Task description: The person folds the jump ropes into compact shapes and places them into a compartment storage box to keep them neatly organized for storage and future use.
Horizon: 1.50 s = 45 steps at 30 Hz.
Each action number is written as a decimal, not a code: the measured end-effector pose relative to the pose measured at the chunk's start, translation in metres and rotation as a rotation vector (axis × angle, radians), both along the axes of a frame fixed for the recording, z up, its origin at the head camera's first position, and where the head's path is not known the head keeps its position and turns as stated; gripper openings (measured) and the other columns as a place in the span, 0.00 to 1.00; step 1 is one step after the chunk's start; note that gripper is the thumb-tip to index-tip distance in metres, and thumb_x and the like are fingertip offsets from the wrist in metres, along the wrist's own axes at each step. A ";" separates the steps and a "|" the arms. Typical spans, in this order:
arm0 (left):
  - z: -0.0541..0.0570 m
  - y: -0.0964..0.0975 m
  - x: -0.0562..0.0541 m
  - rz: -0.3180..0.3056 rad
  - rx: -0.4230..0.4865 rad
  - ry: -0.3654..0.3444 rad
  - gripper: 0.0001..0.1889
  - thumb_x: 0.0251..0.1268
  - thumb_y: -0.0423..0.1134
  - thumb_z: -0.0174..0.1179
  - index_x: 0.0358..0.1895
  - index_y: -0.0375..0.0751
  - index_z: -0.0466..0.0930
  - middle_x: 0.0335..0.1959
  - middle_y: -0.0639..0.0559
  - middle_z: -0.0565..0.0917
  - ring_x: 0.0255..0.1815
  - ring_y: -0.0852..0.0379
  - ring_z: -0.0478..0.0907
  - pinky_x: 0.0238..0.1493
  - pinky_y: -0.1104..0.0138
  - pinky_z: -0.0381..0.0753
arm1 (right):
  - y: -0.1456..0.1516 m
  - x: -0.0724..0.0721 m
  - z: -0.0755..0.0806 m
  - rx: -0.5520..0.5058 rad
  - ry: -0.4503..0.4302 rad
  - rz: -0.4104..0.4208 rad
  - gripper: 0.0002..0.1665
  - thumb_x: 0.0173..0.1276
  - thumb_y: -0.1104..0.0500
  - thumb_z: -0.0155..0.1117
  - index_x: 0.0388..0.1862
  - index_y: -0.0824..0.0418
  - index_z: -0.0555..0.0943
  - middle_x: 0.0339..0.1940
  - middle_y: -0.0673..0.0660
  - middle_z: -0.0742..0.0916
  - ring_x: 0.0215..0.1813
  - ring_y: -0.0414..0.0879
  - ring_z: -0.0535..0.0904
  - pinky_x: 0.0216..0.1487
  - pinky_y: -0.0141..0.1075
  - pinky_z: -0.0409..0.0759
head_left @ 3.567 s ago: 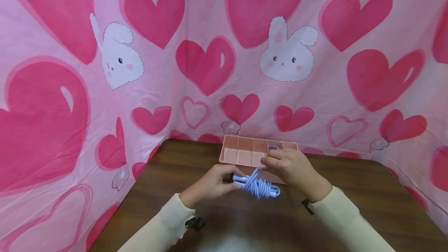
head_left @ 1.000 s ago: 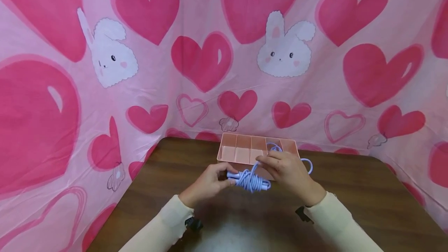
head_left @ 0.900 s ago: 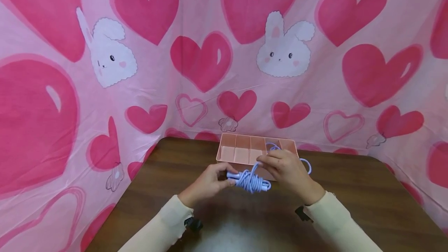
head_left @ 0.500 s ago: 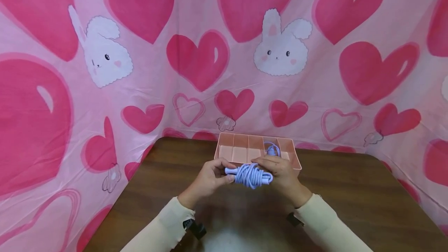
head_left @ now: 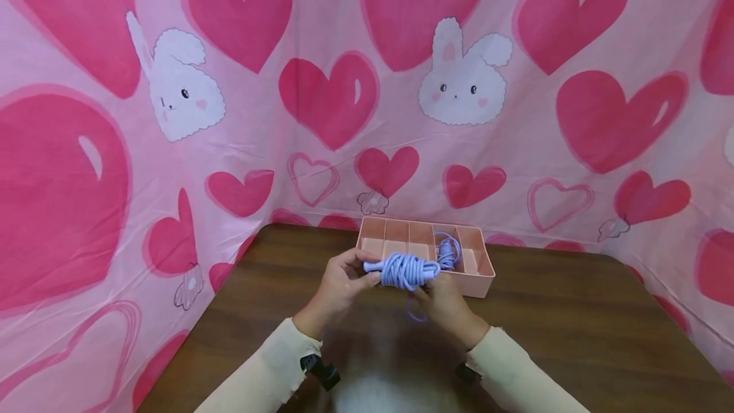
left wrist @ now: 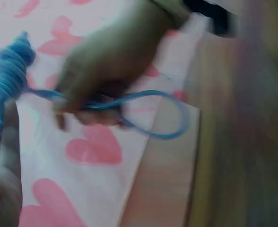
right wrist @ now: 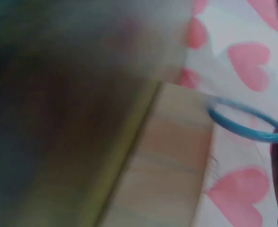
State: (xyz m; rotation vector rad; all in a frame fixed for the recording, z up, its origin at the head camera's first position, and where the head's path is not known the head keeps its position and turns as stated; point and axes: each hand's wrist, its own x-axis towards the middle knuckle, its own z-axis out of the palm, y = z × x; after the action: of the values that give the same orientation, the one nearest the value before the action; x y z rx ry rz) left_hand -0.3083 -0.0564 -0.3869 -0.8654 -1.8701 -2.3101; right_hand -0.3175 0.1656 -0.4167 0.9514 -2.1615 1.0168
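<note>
A blue-lavender jump rope, its cord wound round its handles, is held up in front of the box. My left hand pinches the handle ends at the left of the bundle. At its right end is my right hand, partly behind the bundle, gripping the loose cord. A small loop of that cord hangs below the bundle. In the left wrist view the cord loop sticks out from the blurred right hand. The right wrist view catches the same loop at its right side.
Behind the hands stands a pink divided box, with another wound blue-lavender cord in one compartment. The box rests on a dark wooden table. Pink heart-print cloth hangs along the back and sides.
My right hand has come round from above and right of the bundle to below its right end, taking the loose cord along. The bundle has risen slightly; the left hand keeps its grip.
</note>
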 end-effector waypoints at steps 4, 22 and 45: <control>0.001 0.002 0.000 0.100 -0.025 0.020 0.13 0.57 0.23 0.66 0.46 0.23 0.78 0.41 0.37 0.83 0.37 0.53 0.80 0.41 0.62 0.83 | -0.007 0.008 -0.008 0.024 -0.155 0.007 0.06 0.68 0.64 0.65 0.31 0.57 0.79 0.22 0.41 0.77 0.23 0.34 0.72 0.25 0.30 0.74; -0.010 -0.009 -0.011 0.503 -0.214 0.156 0.12 0.55 0.26 0.69 0.44 0.35 0.84 0.41 0.48 0.86 0.37 0.53 0.84 0.39 0.66 0.83 | -0.022 0.038 0.005 0.312 -0.046 0.081 0.07 0.70 0.59 0.64 0.35 0.56 0.74 0.19 0.39 0.71 0.22 0.31 0.67 0.22 0.25 0.68; -0.019 -0.015 -0.004 0.289 -0.573 0.219 0.11 0.59 0.31 0.68 0.44 0.46 0.84 0.39 0.57 0.83 0.32 0.58 0.78 0.35 0.68 0.82 | 0.016 0.017 0.083 0.295 0.356 0.127 0.12 0.61 0.51 0.71 0.33 0.59 0.82 0.26 0.47 0.85 0.26 0.37 0.80 0.31 0.28 0.80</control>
State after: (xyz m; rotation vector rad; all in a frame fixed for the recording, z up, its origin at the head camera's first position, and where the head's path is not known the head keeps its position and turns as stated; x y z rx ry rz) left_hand -0.3122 -0.0718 -0.4056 -0.7759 -2.3946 -1.4675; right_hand -0.3007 0.1814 -0.3336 1.3113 -1.9973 0.5356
